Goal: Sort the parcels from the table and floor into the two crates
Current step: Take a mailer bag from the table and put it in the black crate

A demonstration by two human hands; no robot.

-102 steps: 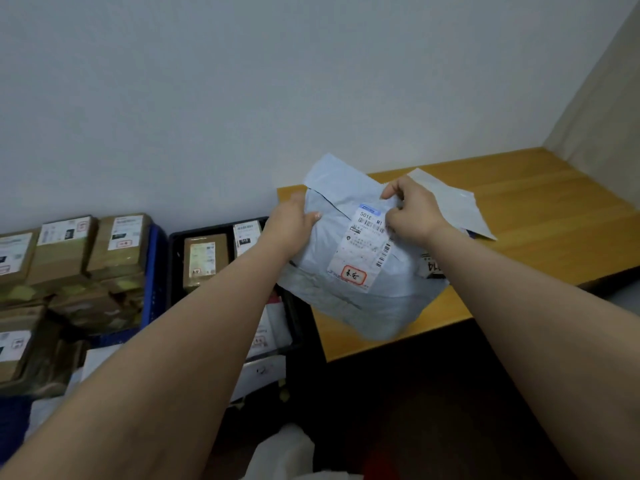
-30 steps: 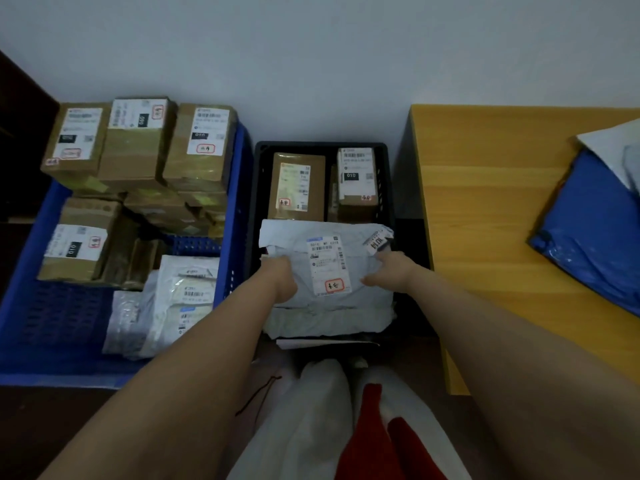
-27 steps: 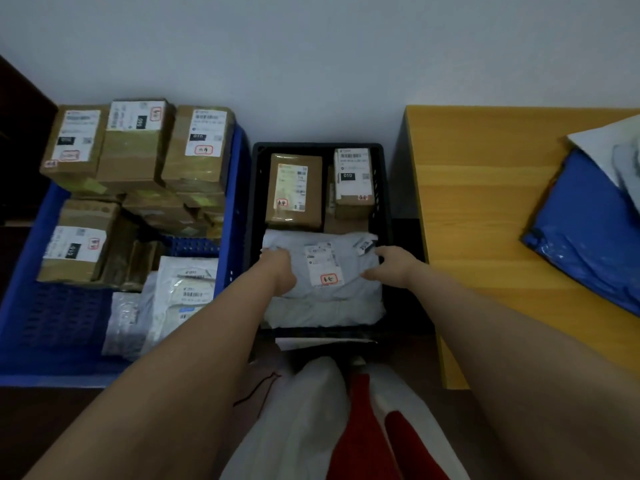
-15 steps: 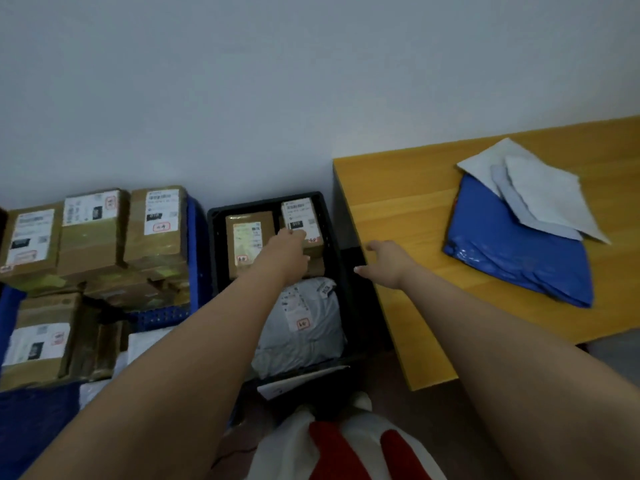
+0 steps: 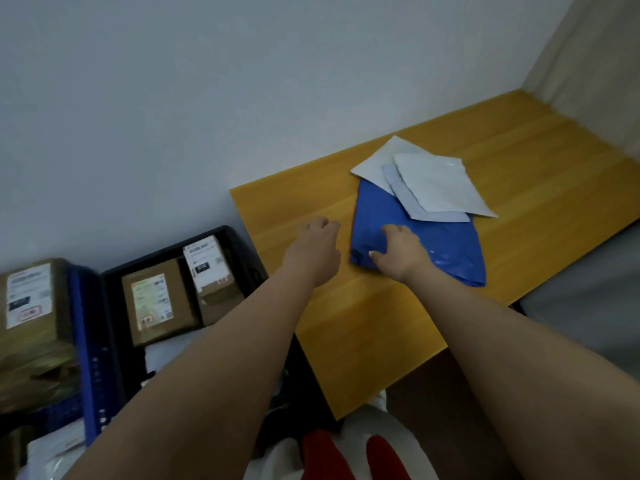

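Right hand grasps the near left corner of the flat blue plastic mailer bag on the yellow wooden surface.
Left hand hangs just left of that bag with fingers loosely curled, holding nothing. Two pale grey-white plastic mailers lie overlapped on the bag's far end. Down to the left, the black plastic crate holds two brown cardboard boxes with white shipping labels; the print is too blurred to read, bar a dark block and small red stamps. Beside it the blue plastic crate carries more taped cardboard parcels, one label showing a red-framed stamp.
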